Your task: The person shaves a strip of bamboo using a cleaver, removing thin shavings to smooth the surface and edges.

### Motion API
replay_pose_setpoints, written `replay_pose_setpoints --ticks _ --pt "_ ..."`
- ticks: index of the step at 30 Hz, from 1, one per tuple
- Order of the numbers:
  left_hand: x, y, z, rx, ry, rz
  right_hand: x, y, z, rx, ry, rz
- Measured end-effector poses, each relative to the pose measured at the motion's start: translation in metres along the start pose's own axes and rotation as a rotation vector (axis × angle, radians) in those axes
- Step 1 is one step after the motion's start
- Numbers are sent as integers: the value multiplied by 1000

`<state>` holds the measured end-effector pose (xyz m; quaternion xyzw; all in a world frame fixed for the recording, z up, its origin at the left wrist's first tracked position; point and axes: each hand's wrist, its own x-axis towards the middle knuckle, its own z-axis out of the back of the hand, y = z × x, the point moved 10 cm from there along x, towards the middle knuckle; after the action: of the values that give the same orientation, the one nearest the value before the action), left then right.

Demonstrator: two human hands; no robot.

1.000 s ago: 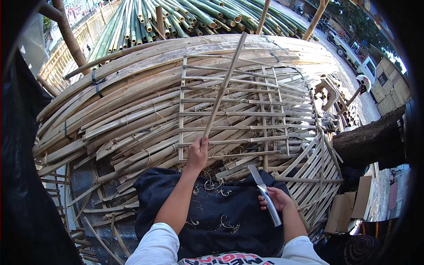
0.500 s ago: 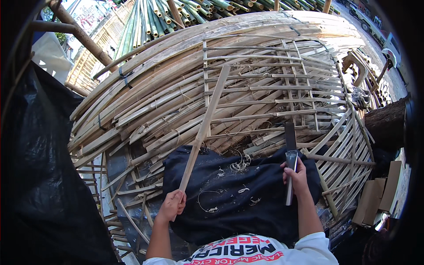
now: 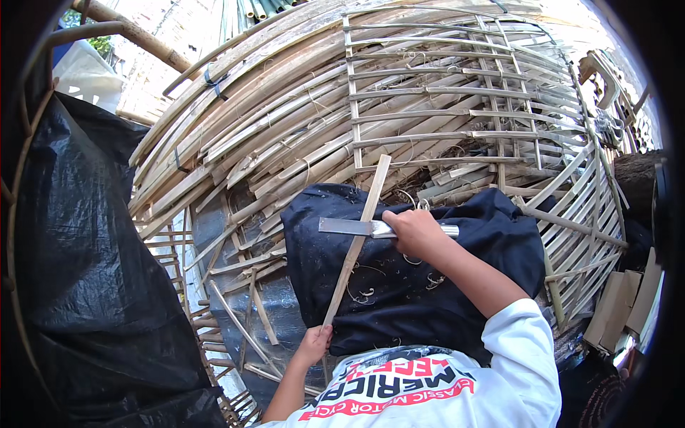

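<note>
The left hand (image 3: 314, 345) pinches a pale, flat bamboo strip (image 3: 347, 269) over dark cloth (image 3: 485, 285); the right hand (image 3: 416, 232), wrapped round a silver metal knife (image 3: 344, 226) crossing the strip, hides mid-handle from me.

Bright daylight, background (image 3: 160, 43) blown out along the top. Metal handle (image 3: 449, 230) glints; black sheet (image 3: 93, 257) has dull sheen. Fisheye bends lines, corners black.

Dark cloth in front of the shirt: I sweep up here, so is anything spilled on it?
Yes: pale curled shavings lie scattered across the dark cloth right of the bamboo strip, looking like loose litter.
</note>
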<state>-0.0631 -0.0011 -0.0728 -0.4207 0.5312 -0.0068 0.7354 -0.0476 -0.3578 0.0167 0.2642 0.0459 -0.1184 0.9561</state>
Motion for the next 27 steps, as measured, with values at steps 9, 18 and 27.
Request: replay_pose_setpoints --ticks 9,18,27 --pt "7 -11 14 381 -240 -364 18 -15 -11 -146 31 -115" --pt "11 -8 12 400 -195 -377 -2 -195 133 -373 -319 -690" --pt "1 -56 1 576 -372 -396 -11 -28 57 -138 -194 -248"
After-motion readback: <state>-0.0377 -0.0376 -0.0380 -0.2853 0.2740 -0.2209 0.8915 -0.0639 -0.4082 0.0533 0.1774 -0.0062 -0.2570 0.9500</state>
